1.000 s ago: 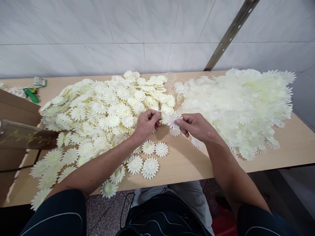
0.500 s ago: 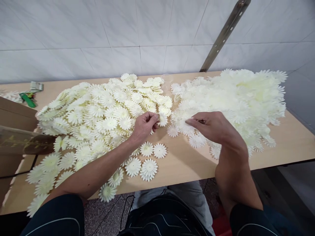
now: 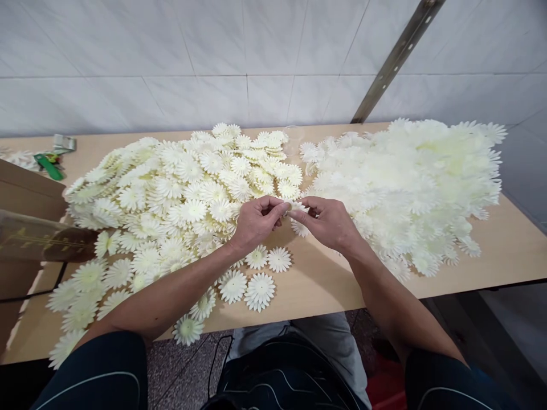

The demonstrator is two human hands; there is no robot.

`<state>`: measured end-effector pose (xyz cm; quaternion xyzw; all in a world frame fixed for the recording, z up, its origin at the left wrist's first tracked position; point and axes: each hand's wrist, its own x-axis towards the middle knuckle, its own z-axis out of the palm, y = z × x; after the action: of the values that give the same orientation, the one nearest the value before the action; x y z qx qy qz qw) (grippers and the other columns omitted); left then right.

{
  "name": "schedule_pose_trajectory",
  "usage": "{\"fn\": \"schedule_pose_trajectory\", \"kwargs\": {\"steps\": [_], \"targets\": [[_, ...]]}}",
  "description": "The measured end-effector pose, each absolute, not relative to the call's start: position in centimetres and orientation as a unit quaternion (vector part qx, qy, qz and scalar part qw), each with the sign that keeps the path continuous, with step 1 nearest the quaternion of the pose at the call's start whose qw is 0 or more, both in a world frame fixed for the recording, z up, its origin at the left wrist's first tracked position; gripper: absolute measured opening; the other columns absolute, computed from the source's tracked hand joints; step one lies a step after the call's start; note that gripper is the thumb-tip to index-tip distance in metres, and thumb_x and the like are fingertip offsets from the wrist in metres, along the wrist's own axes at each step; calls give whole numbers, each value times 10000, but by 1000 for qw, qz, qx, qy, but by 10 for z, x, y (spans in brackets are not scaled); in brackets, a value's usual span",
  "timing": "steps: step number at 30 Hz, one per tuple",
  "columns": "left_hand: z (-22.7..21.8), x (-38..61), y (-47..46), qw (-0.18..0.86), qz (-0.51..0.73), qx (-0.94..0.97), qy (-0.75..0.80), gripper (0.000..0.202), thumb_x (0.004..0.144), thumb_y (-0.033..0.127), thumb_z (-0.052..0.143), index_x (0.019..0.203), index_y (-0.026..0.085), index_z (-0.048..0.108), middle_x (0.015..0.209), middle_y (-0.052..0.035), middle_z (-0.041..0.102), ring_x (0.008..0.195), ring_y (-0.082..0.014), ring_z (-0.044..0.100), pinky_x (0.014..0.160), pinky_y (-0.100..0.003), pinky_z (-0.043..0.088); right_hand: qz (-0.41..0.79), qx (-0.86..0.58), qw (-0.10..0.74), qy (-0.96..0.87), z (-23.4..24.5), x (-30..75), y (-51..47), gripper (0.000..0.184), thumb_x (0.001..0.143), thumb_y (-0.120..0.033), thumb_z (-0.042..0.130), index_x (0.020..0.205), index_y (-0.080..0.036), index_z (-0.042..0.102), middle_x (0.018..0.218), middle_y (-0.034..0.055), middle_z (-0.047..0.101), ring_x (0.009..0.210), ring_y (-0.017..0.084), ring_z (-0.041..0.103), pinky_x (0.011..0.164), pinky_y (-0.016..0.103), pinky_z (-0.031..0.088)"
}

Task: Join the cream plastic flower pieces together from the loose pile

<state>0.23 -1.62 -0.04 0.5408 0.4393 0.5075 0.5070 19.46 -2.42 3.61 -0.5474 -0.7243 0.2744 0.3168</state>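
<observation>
In the head view my left hand (image 3: pixel 260 224) and my right hand (image 3: pixel 328 222) meet over the gap between two heaps. Their thumbs and forefingers pinch a small white flower piece (image 3: pixel 294 206), mostly covered by the fingertips. Left of the hands spreads a heap of cream artificial flower heads (image 3: pixel 188 171). A paler heap of thin white petal layers (image 3: pixel 410 188) lies to the right. Just below my left hand, several single flowers, among them one flower head (image 3: pixel 260 291), rest flat on the table.
The wooden table (image 3: pixel 316 290) runs along a tiled wall (image 3: pixel 213 45). A slotted metal upright (image 3: pixel 395 65) leans by the wall. At far left are a green-handled tool (image 3: pixel 49 166) and a cardboard box (image 3: pixel 29 191). One flower (image 3: pixel 188 329) overhangs the front edge.
My right hand has moved left from the pale heap to meet my left hand, and a white flower piece now shows between their fingertips. My left hand has shifted slightly right.
</observation>
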Motion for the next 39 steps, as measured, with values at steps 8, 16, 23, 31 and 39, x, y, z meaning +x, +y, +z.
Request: {"fn": "schedule_pose_trajectory", "kwargs": {"steps": [8, 16, 23, 31, 39], "targets": [[-2, 1, -15, 488, 505, 559, 441, 359, 874, 530, 864, 829, 178, 809, 587, 3, 679, 526, -110, 606, 526, -230, 511, 288, -566, 336, -695, 29, 195, -20, 794, 868, -968, 590, 613, -238, 413, 580, -47, 319, 585, 114, 275, 542, 306, 250], [-10, 0, -10, 569, 477, 544, 392, 420, 867, 568, 876, 946, 164, 791, 645, -10, 705, 552, -111, 640, 534, -219, 543, 244, -561, 287, -738, 26, 197, -20, 776, 959, -905, 525, 605, -246, 319, 557, -45, 309, 580, 113, 279, 551, 303, 244], [-9, -1, -7, 600, 469, 527, 377, 393, 845, 530, 901, 880, 162, 769, 619, -2, 670, 527, -102, 613, 496, -209, 518, 263, -574, 294, -717, 28, 195, -20, 823, 866, -978, 572, 574, -248, 327, 521, -49, 309, 559, 110, 296, 538, 299, 244], [-6, 1, -9, 547, 485, 566, 382, 306, 873, 472, 858, 872, 176, 777, 638, 10, 671, 527, -96, 586, 518, -226, 513, 418, -508, 270, -703, 31, 200, -19, 661, 903, -821, 692, 644, -217, 619, 548, 6, 636, 509, 130, 542, 539, 283, 393], [-10, 1, -9, 542, 485, 553, 406, 357, 866, 516, 867, 900, 175, 768, 654, 4, 690, 551, -108, 623, 542, -231, 533, 366, -566, 256, -693, 33, 200, -18, 625, 916, -736, 712, 597, -236, 515, 511, 5, 617, 483, 137, 567, 513, 277, 397]]}}
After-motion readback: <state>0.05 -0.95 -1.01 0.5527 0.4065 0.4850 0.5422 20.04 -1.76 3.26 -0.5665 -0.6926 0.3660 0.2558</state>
